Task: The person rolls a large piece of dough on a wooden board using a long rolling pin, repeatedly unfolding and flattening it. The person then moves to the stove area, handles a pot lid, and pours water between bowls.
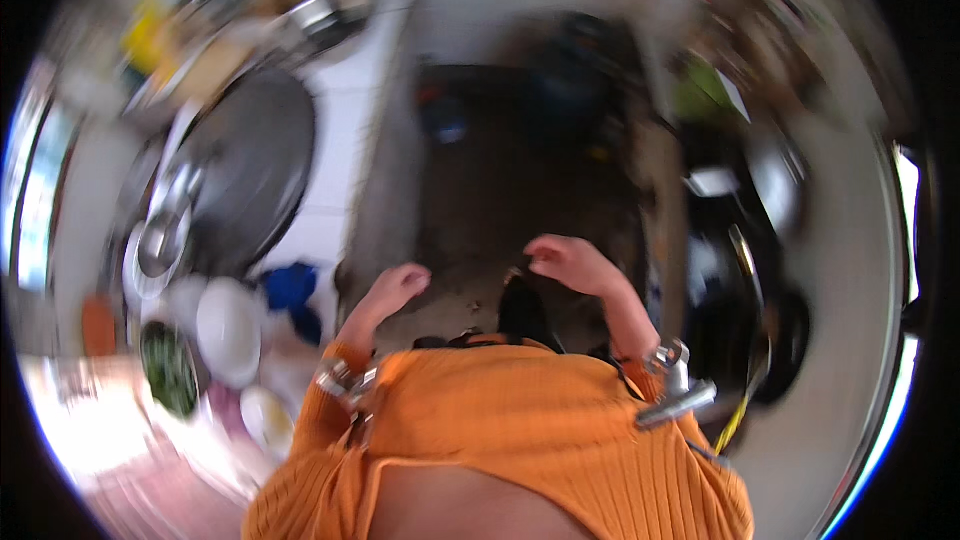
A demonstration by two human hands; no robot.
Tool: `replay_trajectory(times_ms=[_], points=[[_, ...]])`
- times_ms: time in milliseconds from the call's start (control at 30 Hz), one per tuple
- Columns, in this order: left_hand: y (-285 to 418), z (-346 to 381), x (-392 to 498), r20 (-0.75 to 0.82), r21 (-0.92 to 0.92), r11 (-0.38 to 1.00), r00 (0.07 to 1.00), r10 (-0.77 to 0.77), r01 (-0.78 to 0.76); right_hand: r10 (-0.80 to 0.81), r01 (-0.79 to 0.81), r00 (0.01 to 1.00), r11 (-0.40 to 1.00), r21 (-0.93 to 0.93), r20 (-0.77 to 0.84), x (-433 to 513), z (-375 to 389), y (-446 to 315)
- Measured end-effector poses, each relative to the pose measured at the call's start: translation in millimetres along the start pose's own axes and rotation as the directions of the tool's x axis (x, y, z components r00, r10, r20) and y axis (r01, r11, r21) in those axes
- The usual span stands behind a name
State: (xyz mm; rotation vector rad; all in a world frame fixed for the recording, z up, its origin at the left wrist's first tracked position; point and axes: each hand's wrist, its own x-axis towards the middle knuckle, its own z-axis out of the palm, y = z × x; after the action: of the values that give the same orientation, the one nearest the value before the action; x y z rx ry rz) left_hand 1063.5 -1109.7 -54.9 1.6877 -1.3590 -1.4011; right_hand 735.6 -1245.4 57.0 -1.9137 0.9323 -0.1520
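Observation:
My left hand (397, 290) hangs over the floor with its fingers loosely bent, and nothing shows in it. Nearest to it on the left are the edge of a white tiled counter (334, 165) and a crumpled blue cloth (291, 286). My right hand (571, 262) is also empty, its bent fingers pointing left above a dark shoe (521, 307). Neither hand touches anything visible. Metal brackets, one a grey clamp-like piece (679, 401), sit by my orange sleeves. Much of the picture is blurred.
On the left counter stand a large round dark vessel (262, 157), a white bowl (229, 331), a bowl of green leaves (168, 367) and a bowl with something yellowish (268, 420). Blurred dark cookware (712, 277) lines the right side. Dark floor (480, 195) runs between.

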Motion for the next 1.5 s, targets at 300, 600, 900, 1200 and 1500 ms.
replay_trajectory(times_ms=[300,600,900,1200,1500], points=[[33.8,-21.4,8.6,-0.335,-0.149,0.957,0.898,-0.284,0.247,-0.102,0.12,0.966,0.991,-0.06,0.238,178.1,-84.6,4.3],[16.2,-64.0,-25.9,-0.557,-0.694,0.71,0.535,-0.635,0.12,-0.068,0.054,0.847,0.998,0.042,0.527,318.0,-81.9,-25.8],[-33.5,-233.6,-64.6,-0.797,-0.41,0.407,0.104,-0.594,-0.816,0.02,0.035,0.828,0.996,-0.088,0.56,423.5,-81.1,-72.1],[-62.8,-323.9,-49.7,-0.611,-0.347,0.347,-0.07,-0.788,-0.871,0.124,-0.09,0.764,0.992,-0.085,0.633,519.0,-103.0,-47.9],[10.5,-230.1,48.6,-0.563,-0.605,0.28,0.151,-0.813,-0.746,0.104,-0.119,0.641,0.992,-0.036,0.761,635.2,-139.4,-33.0]])
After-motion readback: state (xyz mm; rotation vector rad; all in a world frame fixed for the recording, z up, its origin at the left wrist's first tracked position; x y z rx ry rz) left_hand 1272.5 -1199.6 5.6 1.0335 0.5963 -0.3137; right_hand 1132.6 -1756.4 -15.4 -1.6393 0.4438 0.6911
